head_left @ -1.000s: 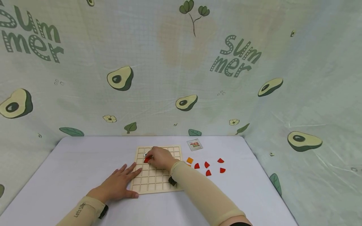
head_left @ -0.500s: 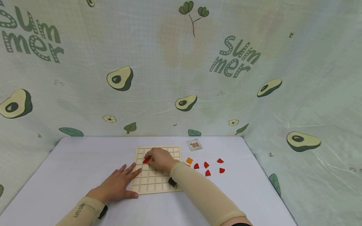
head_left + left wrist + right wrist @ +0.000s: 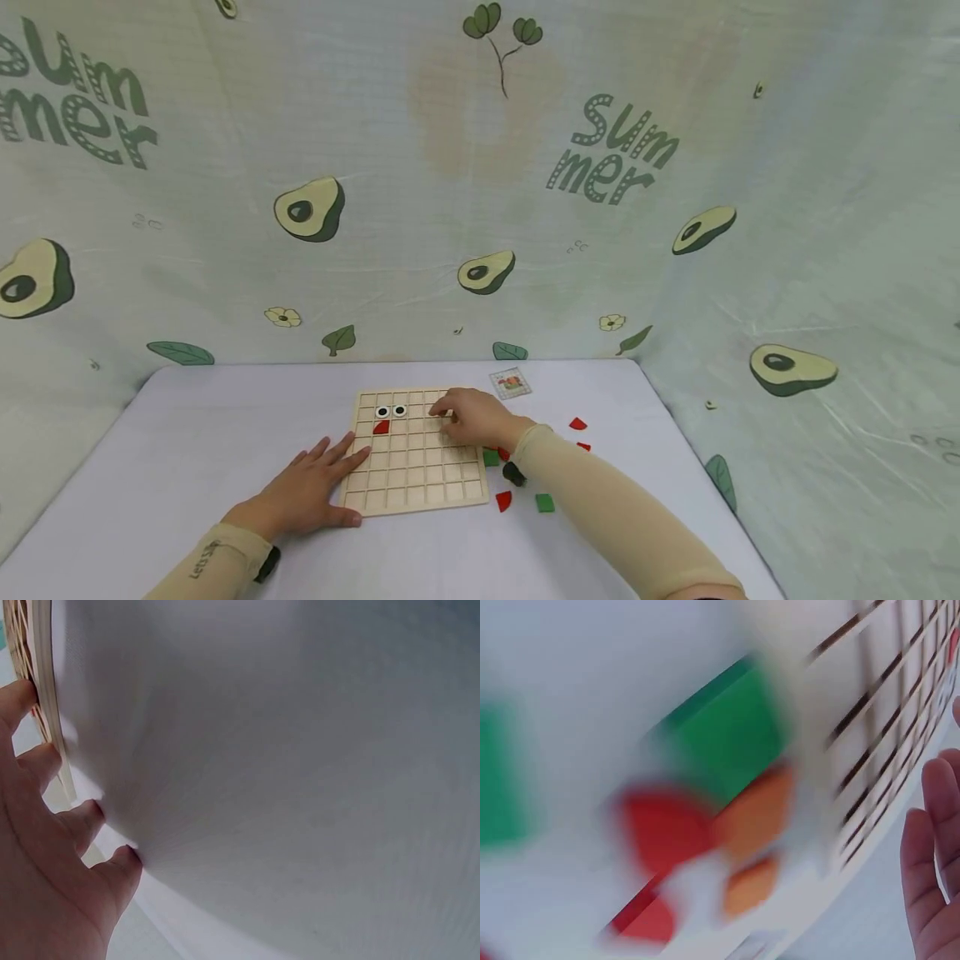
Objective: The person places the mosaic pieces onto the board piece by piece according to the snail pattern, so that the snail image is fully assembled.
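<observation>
A pale wooden grid board [image 3: 408, 479] lies on the white table. Two round black-and-white eye pieces [image 3: 400, 411] sit side by side in its upper left cells, with a red quarter-circle piece [image 3: 382, 427] in a cell just below the left one. My left hand [image 3: 300, 492] is spread, its fingers touching the board's left edge and the thumb near the lower left corner. Over the board's right side hovers my right hand [image 3: 480, 417], fingers loosely bent. The right wrist view shows that hand's fingers [image 3: 921, 859] extended, with nothing seen in them.
Right of the board lie green squares [image 3: 545, 503], red quarter-circles [image 3: 503, 501] and orange pieces [image 3: 754, 814], partly hidden by the right arm in the head view. A small picture card [image 3: 511, 383] lies behind them. A printed cloth hangs around the table.
My right hand has let go of the red quarter-circle, which now lies in the board, and has moved right. The eye pieces are uncovered. My left hand stays at the board's edge.
</observation>
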The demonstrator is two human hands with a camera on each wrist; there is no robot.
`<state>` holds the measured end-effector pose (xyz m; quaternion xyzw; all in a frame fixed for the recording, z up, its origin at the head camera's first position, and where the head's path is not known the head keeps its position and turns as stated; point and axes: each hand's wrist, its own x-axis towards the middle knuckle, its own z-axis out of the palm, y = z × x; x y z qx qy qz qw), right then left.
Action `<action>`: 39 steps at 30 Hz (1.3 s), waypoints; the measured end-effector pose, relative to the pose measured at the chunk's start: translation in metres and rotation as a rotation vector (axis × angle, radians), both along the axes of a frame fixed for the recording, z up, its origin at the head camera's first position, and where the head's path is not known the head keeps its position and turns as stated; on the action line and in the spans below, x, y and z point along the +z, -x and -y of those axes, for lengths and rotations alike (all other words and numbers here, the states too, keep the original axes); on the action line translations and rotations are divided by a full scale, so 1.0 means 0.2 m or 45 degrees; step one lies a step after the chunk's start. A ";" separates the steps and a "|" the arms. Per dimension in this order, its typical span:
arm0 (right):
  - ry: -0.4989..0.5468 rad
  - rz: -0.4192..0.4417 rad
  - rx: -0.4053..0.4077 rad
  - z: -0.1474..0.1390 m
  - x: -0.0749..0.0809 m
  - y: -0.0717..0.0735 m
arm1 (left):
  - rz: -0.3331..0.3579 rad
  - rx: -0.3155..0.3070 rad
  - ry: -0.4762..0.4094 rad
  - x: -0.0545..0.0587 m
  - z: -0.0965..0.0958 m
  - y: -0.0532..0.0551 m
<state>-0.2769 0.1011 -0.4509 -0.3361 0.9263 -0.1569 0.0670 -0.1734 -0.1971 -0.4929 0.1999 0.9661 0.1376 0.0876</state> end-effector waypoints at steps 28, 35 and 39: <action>-0.059 0.076 -0.194 -0.62 -0.12 -0.09 | -0.022 0.006 -0.007 -0.01 0.00 0.00; -0.155 0.016 -0.224 -0.63 -0.12 -0.09 | -0.033 -0.004 -0.008 -0.02 0.00 0.00; -0.170 -0.020 -0.220 -0.64 -0.12 -0.09 | -0.036 -0.009 -0.007 -0.02 0.01 0.00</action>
